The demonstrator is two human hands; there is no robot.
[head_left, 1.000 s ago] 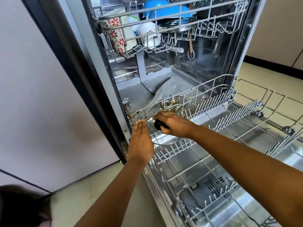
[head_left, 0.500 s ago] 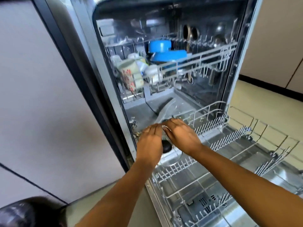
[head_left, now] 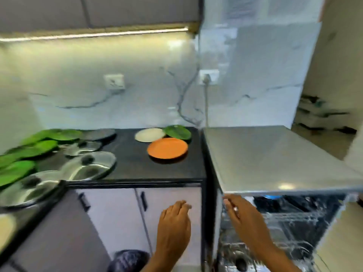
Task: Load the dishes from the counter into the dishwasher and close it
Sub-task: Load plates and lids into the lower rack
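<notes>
- Fetching the next dish from the counter (head_left: pixel 157 169) appears to be the step in hand: both hands are raised near the open dishwasher (head_left: pixel 275 154) and carry nothing.
- Left hand (head_left: pixel 174 222): fingers straight and close together, grip released. It is in front of the white cabinet doors (head_left: pixel 117 213) below the counter and touches nothing.
- Right hand (head_left: pixel 243 218): fingers extended, and as far as the blur allows, grip released. It is at the dishwasher's left front edge, just under its grey top.
- Dishes awaiting loading, right end of the counter:
  - orange plate (head_left: pixel 167 148), nearest the front;
  - white plate (head_left: pixel 150 135), behind it;
  - green plate (head_left: pixel 177 132), beside the white one, near the wall.
- Dishes awaiting loading, left end of the counter:
  - a row of green leaf-shaped plates (head_left: pixel 29 150);
  - several glass lids (head_left: pixel 92 165) with dark knobs, lying flat and overlapping.
- Dishwasher contents:
  - a blue item (head_left: pixel 273 197) shows in the upper rack;
  - a round object with a dark knob (head_left: pixel 240 262), probably a lid, lies low inside;
  - the rest is too blurred to identify.
- Progress, as a judgement: many dishes are not yet loaded and the door cannot yet be closed.
- Next move, as a judgement: reach up and left. The orange plate is the closest piece and has open counter around its rim for a grasp.
- Caution: the lids overlap, so lifting one may shift its neighbour.
</notes>
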